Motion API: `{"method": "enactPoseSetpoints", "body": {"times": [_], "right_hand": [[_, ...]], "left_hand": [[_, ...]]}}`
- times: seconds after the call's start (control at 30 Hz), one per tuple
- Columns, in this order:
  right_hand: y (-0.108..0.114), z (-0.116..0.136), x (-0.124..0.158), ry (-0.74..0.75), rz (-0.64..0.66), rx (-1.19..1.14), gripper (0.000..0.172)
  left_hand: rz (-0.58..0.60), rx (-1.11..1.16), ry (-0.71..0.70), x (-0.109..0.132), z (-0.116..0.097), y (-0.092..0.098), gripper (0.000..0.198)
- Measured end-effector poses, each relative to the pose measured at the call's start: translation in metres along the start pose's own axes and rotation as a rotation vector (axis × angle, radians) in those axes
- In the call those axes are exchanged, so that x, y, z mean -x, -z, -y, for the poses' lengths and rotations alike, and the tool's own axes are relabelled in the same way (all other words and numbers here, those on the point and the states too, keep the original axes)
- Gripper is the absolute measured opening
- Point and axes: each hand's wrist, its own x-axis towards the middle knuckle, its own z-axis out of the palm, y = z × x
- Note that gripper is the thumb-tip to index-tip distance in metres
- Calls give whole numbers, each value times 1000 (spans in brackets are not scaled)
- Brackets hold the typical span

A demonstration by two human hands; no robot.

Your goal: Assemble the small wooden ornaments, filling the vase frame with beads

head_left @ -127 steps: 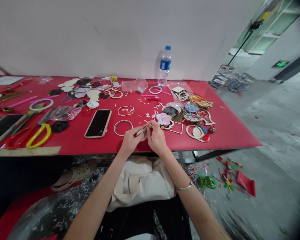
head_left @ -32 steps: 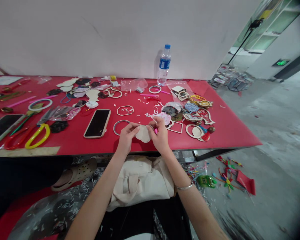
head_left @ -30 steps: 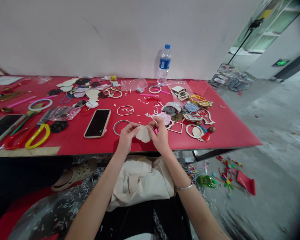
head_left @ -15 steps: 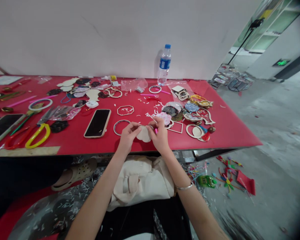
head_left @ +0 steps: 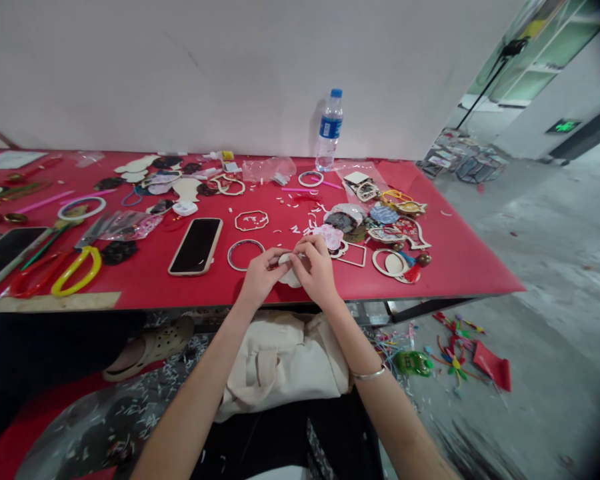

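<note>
Both my hands meet over the near edge of the red table [head_left: 445,267]. My left hand [head_left: 258,278] and my right hand [head_left: 316,270] are both closed on a small pale wooden cut-out piece [head_left: 289,275], mostly hidden between the fingers. A silver ring [head_left: 245,254] lies just left of my hands and a pink flower piece [head_left: 328,237] just beyond my right hand. A bracelet [head_left: 367,375] sits on my right wrist.
A phone [head_left: 196,246] lies left of the ring. Yellow-handled scissors [head_left: 77,270] and a second phone [head_left: 5,255] sit far left. Wooden frames, rings and tassels crowd the right side [head_left: 395,230]. A water bottle [head_left: 329,131] stands at the back. A cream bag [head_left: 280,363] rests on my lap.
My hands have drawn together. The pale piece, held spread between them half a second ago, is now mostly covered by my fingers, and the thin stick at my right fingers no longer shows.
</note>
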Motion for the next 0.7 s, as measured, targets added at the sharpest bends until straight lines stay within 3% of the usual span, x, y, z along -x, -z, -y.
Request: {"method": "enactPoseSetpoints", "body": {"times": [0.5, 0.7], "right_hand": [[-2, -2, 2, 71, 44, 127, 6], [-3, 0, 2, 105, 25, 323, 8]], "left_hand": [[-10, 100, -10, 5, -3, 0, 24], [-31, -5, -34, 4, -2, 1, 17]]}}
